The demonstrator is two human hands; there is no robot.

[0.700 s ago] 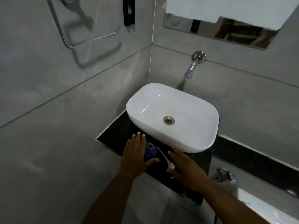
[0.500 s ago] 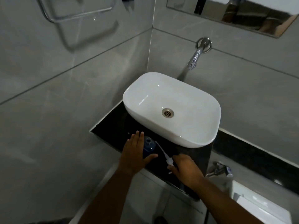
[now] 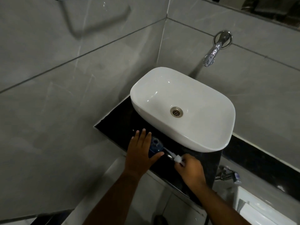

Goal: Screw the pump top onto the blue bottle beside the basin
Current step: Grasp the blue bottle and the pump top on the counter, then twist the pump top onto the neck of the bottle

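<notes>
Head view, looking down. Left hand [image 3: 140, 153] wrapped around a blue bottle [image 3: 155, 146], fingers stretched flat along its far side and thumb hooked across the near side. Translucent blue plastic, rounded shoulders, round open neck facing up with nothing on it; bottle standing on a glossy black stone counter [image 3: 116, 125], just left of the right hand and close below the front edge of a basin [image 3: 183, 109]. No label or print readable on the bottle.

Right hand [image 3: 190, 169] curled down over the pump top [image 3: 178, 160], fingertips pinched on its white plastic collar; head of the pump hidden beneath the fingers. Thin whitish dip tube running from the collar up and to the left, its far end reaching the side of the bottle next to the left thumb. Pump top lying low over the counter, between both hands, not yet on the neck.

Beyond the hands: basin in smooth glossy white ceramic, rounded rectangle, with a round dull-metal drain [image 3: 176, 112] in its floor. Above the basin, a chrome wall tap [image 3: 214, 49], shiny, angled downward. Walls in large matte grey tiles with thin grout lines. To the right of the right hand, lower down, a small chrome valve [image 3: 227, 175].
</notes>
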